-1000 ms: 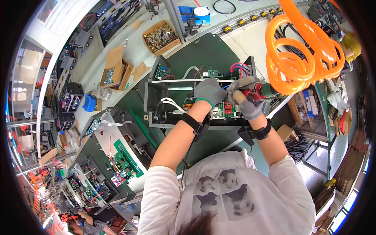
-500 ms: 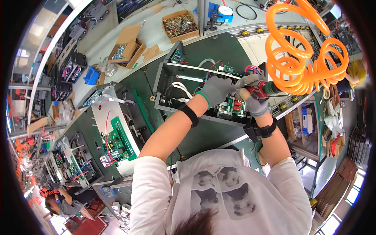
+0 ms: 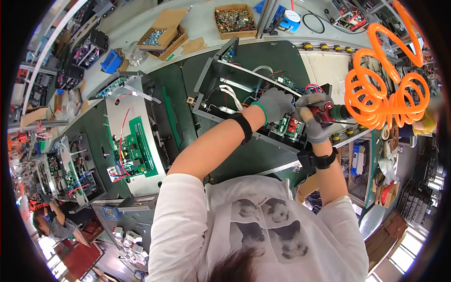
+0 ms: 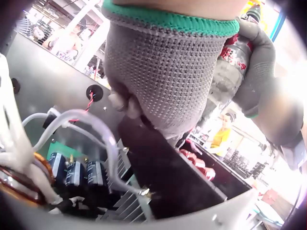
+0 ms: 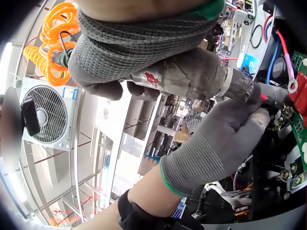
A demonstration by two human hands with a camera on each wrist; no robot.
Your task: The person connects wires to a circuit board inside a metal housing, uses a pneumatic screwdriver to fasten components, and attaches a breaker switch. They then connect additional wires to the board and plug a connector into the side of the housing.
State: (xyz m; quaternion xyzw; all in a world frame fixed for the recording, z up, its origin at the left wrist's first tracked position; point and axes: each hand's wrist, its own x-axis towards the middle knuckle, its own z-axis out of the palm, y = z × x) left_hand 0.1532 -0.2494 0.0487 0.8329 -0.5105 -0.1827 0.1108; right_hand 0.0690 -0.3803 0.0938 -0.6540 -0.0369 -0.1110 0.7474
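Over chassis (image 3: 205,82): right hand (image 3: 316,132) grips driver (image 5: 192,73), fingers wrapped; left hand (image 3: 275,106) narrows fingers round bit (image 5: 264,97), likely steadying it.

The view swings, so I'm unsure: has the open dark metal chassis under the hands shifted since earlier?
No, the chassis shows no shift: its left end sits as close to the small brass-coloured block as before.
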